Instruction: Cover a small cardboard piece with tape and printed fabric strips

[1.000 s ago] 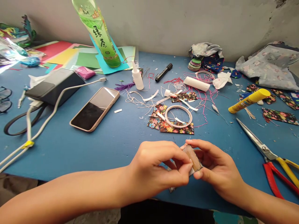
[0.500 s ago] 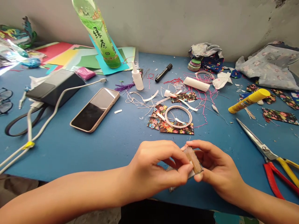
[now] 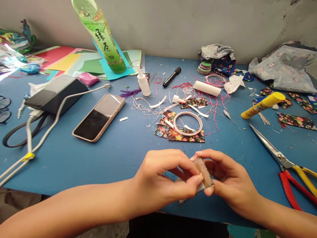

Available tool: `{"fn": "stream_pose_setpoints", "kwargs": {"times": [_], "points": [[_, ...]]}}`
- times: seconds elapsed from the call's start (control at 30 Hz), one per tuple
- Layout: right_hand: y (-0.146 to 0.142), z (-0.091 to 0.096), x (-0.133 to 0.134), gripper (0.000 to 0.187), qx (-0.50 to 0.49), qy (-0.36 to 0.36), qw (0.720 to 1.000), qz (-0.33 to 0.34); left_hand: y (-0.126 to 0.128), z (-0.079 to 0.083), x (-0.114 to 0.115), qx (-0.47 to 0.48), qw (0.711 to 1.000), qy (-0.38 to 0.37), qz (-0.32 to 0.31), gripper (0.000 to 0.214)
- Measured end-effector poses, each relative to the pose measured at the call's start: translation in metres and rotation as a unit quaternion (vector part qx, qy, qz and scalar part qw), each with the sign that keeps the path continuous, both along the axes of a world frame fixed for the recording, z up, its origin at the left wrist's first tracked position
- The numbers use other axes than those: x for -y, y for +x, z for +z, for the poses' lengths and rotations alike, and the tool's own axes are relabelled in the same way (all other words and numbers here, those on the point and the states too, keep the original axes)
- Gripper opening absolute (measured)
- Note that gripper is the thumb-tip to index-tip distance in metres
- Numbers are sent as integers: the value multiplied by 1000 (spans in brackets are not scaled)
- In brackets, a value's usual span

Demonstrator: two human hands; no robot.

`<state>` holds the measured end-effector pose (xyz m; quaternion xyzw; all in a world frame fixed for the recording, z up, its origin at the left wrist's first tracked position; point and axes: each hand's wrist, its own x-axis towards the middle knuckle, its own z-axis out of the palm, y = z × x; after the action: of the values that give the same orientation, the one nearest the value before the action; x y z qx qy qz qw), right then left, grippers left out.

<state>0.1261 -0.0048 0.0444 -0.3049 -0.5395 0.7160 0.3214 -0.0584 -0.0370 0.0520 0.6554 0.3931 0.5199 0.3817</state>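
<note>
Both my hands meet near the front edge of the blue table [image 3: 119, 155]. My left hand [image 3: 163, 180] and my right hand [image 3: 229, 180] pinch a small roll of brownish tape [image 3: 204, 172] between their fingertips, with a white strip hanging under it. The left thumb and forefinger press on the roll's near side. The right fingers wrap round its far side. Just beyond the hands lie a thin white ring [image 3: 188, 123] and floral fabric scraps [image 3: 185, 135].
A phone [image 3: 99, 116], a power bank [image 3: 53, 94] with white cable, and a green bottle [image 3: 105, 39] stand to the left. Scissors [image 3: 287, 165] with red and yellow handles lie at the right, a yellow glue stick [image 3: 263, 105] beyond. Threads, a marker [image 3: 171, 77], a white dropper bottle [image 3: 143, 81].
The hands stay on the tape roll with only slight finger shifts. The view has drifted a little, so the table things sit slightly left and lower.
</note>
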Motion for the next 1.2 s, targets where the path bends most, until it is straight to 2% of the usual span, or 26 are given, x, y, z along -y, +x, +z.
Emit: {"fn": "stream_pose_setpoints", "kwargs": {"times": [0.17,0.6,0.83,0.97,1.2], "points": [[-1,0,0,43,1,-20,1000,-14,1,1,0,17,1000,-26,1,11],[0,-1,0,42,10,-5,1000,-9,3,0,0,-13,999,38,26,14],[1,0,0,46,10,18,1000,-2,3,1,0,-1,999,24,28,14],[1,0,0,44,9,7,1000,-4,2,0,1,8,1000,18,18,12],[-1,-1,-2,42,3,-13,1000,-14,4,-2,0,2,999,18,34,13]]}}
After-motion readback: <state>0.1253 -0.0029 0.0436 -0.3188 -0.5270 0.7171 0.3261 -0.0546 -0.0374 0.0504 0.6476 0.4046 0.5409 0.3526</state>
